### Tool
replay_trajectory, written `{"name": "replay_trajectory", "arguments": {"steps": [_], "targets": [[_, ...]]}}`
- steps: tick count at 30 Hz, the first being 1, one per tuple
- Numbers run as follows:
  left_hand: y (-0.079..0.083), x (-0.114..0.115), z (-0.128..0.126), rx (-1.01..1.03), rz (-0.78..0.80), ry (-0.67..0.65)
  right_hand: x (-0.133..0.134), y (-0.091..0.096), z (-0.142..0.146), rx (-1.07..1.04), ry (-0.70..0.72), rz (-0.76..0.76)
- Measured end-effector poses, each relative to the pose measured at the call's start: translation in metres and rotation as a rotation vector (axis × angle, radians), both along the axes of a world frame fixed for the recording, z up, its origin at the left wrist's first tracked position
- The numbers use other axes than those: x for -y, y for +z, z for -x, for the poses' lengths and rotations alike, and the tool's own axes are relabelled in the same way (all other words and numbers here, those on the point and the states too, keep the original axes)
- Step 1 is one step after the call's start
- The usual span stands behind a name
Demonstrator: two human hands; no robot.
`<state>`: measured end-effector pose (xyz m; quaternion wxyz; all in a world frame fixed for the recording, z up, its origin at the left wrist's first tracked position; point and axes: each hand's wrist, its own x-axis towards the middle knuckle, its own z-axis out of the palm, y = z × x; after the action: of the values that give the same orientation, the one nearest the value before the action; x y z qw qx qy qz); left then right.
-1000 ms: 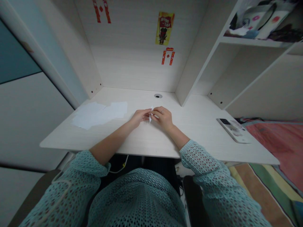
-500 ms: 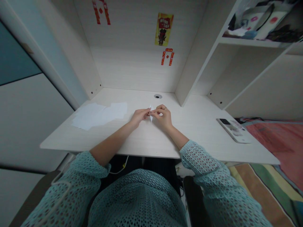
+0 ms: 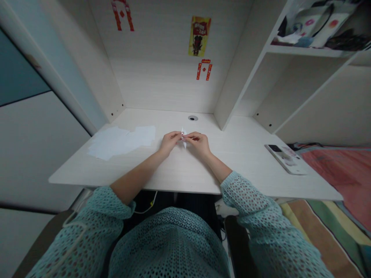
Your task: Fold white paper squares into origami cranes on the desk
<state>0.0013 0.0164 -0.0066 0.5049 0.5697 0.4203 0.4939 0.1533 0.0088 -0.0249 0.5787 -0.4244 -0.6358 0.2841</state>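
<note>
Over the middle of the white desk, my left hand (image 3: pixel 170 142) pinches a small piece of folded white paper (image 3: pixel 184 144) from the left. My right hand (image 3: pixel 200 143) grips the same paper from the right, thumb and forefinger pressed together on it. The two hands' fingertips meet at the paper's centre and hide that part. Pointed ends of the paper stick out above and below the fingers. Several white paper sheets (image 3: pixel 116 143) lie overlapping on the desk, to the left of my left hand.
A phone (image 3: pixel 285 159) lies on the right of the desk (image 3: pixel 246 154). A round cable hole (image 3: pixel 193 118) is near the back panel, which bears red and yellow stickers (image 3: pixel 199 36). An upright divider (image 3: pixel 236 77) stands behind on the right. Bags fill the upper shelf (image 3: pixel 307 50).
The fingers of my right hand have curled lower around the folded paper, and its tip has shifted slightly left. Both hands keep their hold on it.
</note>
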Motion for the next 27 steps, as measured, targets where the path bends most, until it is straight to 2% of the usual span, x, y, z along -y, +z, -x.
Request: {"name": "replay_trajectory", "arguments": {"steps": [3,7,11,19,27], "targets": [[-0.002,-0.003,0.001,0.029,0.037,0.015,-0.002,-0.001,-0.001,-0.028,0.058,0.022],[-0.005,-0.006,0.002,0.081,0.062,-0.013,-0.003,-0.001,0.001,-0.042,-0.001,0.048],[-0.007,-0.006,0.002,0.073,0.081,-0.031,-0.003,-0.003,0.005,-0.141,-0.013,0.086],[-0.004,-0.002,0.002,-0.023,-0.054,-0.017,0.006,0.005,0.009,-0.207,-0.018,0.114],[0.0,0.001,0.002,-0.035,-0.049,0.045,0.007,0.003,0.01,-0.138,0.001,0.079]]}}
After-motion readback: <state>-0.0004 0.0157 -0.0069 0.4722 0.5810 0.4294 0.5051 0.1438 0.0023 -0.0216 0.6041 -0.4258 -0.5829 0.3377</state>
